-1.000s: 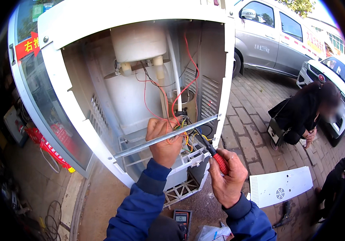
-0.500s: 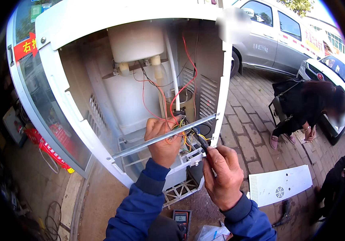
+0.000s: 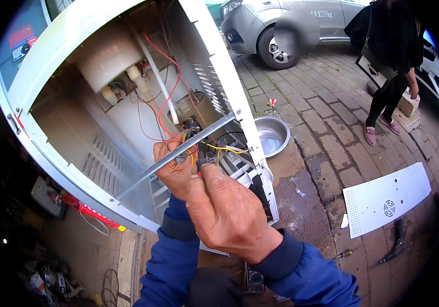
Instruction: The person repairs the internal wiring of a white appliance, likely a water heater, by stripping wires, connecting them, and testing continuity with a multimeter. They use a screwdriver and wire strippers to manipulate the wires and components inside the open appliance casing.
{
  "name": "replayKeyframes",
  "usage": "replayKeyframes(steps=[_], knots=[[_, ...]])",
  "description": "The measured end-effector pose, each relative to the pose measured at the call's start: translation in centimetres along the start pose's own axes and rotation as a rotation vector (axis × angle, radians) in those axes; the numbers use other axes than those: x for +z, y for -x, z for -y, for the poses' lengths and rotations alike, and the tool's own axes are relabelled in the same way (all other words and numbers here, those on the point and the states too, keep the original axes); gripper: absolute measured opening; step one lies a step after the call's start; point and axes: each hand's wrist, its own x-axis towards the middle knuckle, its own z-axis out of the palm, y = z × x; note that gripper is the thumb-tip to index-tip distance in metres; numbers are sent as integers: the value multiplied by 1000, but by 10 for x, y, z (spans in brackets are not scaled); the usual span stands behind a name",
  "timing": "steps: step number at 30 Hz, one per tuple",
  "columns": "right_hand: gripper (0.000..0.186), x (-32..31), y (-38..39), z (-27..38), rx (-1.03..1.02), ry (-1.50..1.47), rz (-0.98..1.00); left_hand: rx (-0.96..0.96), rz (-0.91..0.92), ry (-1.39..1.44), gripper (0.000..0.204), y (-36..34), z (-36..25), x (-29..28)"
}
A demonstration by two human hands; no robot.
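Observation:
My left hand is closed on a bundle of thin red, orange and yellow wires behind a metal crossbar. Just in front of it, my right hand pinches a small dark piece with a bit of red beside it; its kind is hard to make out. Both hands are at the lower front of an opened white cabinet. Inside hang a rounded, off-white tank, a white pipe and a loose red wire.
A metal basin stands beside the cabinet. On the paving lie a white perforated panel, a screwdriver and a dark tool. A multimeter is below my right forearm. A person stands near a silver van.
My right hand has moved left, close against my left hand. The view has turned, bringing the basin into sight. The bent-over person now stands more upright.

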Motion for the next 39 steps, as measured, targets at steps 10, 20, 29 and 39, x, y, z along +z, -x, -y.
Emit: replayKeyframes(steps=[10, 20, 29, 39], knots=[[19, 0, 3, -2, 61, -28, -49, -22, -5, 48, 34, 26, -8, -23], [19, 8, 5, -10, 70, -33, -109, -14, -8, 39, 32, 32, -13, -25], [22, 13, 7, -13, 43, 100, -115, 31, -16, 23, 29, 31, -11, -7], [21, 15, 8, -11, -3, 103, -136, 59, -12, 8, 27, 26, -11, -4]])
